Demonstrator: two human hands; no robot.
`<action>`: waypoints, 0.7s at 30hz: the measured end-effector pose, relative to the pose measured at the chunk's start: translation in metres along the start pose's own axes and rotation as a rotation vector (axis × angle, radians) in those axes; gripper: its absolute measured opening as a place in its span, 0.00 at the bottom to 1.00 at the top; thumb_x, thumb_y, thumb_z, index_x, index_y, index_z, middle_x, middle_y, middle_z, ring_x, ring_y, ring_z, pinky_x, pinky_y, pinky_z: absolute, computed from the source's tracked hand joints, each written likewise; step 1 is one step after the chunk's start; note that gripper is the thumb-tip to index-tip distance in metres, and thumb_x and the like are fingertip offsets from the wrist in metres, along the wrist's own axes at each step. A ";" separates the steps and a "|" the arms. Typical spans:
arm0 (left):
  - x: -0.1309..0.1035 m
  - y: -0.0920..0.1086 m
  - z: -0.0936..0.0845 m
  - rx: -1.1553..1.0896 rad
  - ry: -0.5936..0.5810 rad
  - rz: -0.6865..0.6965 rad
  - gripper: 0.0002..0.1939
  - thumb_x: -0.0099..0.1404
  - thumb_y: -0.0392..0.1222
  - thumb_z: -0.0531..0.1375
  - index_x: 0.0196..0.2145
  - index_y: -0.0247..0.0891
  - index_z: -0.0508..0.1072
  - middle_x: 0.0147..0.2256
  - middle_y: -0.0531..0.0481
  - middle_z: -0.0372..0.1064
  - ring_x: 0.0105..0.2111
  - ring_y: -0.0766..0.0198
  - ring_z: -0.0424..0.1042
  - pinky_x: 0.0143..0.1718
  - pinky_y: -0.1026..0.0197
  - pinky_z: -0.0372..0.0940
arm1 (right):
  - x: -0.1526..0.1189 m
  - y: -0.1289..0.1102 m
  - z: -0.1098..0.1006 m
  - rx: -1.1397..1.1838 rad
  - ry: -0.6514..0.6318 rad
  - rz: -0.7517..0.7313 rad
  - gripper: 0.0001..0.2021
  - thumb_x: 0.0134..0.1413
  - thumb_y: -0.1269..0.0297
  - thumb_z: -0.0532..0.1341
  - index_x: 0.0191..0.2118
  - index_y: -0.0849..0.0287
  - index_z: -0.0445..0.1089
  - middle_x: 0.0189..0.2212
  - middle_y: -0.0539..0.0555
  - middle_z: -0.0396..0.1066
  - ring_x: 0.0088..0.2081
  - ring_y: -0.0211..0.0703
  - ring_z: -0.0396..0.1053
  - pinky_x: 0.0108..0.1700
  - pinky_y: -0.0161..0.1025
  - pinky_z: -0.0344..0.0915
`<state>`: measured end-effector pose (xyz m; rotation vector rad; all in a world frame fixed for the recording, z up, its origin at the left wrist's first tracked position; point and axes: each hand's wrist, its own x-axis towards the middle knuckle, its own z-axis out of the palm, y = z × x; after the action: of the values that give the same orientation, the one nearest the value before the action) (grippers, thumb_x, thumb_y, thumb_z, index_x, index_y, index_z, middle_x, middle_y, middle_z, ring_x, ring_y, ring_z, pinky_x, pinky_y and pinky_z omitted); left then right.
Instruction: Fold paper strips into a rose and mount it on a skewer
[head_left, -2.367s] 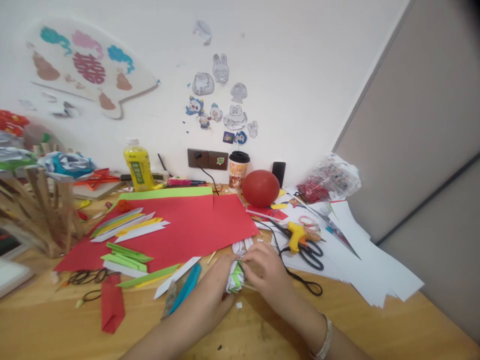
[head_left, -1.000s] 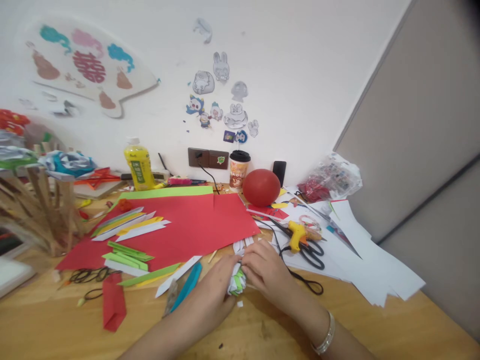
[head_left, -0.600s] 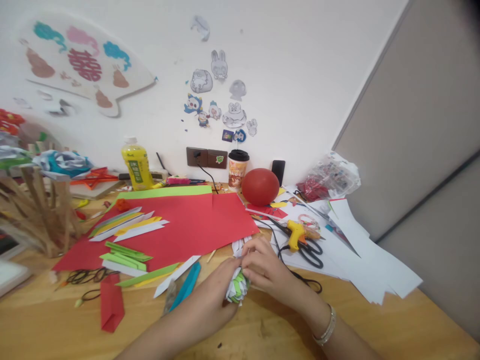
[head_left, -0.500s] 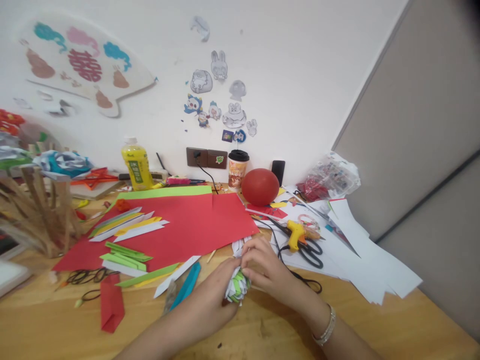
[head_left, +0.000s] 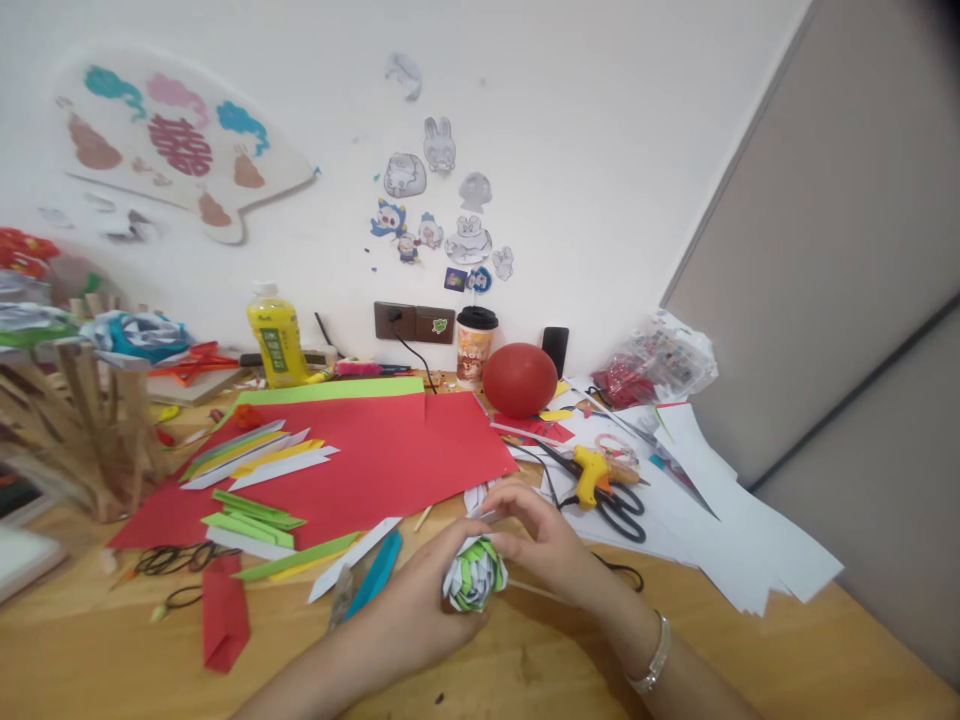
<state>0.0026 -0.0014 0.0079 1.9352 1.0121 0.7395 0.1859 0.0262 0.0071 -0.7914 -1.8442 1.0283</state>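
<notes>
Between my hands is a round paper flower (head_left: 475, 576), folded from white and green strips, its layered face turned up toward me. My left hand (head_left: 424, 595) is wrapped round its left side, with the thumb below. My right hand (head_left: 534, 535) has its fingers curled and pinched at the flower's upper right edge; the fingertips are partly hidden. A thin pale stick (head_left: 541, 592) runs from beside the flower toward my right wrist; I cannot tell whether the two are joined. White folded paper (head_left: 476, 497) lies just behind my fingertips.
Folded paper strips (head_left: 262, 455) lie on a red sheet (head_left: 390, 450). A yellow glue gun (head_left: 592, 475), black-handled scissors (head_left: 622, 510) and white paper (head_left: 757, 530) are at right. A red balloon (head_left: 520, 380), cup (head_left: 477, 345) and bottle (head_left: 274, 335) stand behind; wooden sticks (head_left: 112, 440) at left.
The flower has turned so that more of its layered face shows. My right hand has shifted slightly, and the pale stick has come into view beneath it.
</notes>
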 end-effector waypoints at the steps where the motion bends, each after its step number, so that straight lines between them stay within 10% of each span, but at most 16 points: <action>1: 0.000 0.000 0.000 -0.010 -0.004 -0.014 0.25 0.51 0.31 0.56 0.47 0.45 0.60 0.42 0.52 0.66 0.43 0.60 0.67 0.42 0.62 0.62 | 0.000 -0.002 0.000 0.000 0.020 -0.021 0.14 0.53 0.53 0.60 0.42 0.54 0.67 0.39 0.53 0.64 0.43 0.43 0.63 0.48 0.42 0.60; 21: -0.001 -0.002 -0.003 0.058 -0.060 0.008 0.27 0.48 0.25 0.53 0.46 0.44 0.59 0.42 0.52 0.67 0.43 0.60 0.68 0.44 0.61 0.61 | -0.005 -0.025 0.010 -0.546 -0.088 -0.238 0.05 0.58 0.72 0.55 0.32 0.57 0.65 0.38 0.52 0.66 0.41 0.40 0.63 0.46 0.41 0.60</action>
<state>-0.0010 -0.0003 0.0079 2.0004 0.9995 0.6586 0.1765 0.0072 0.0248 -0.8164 -2.2688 0.4122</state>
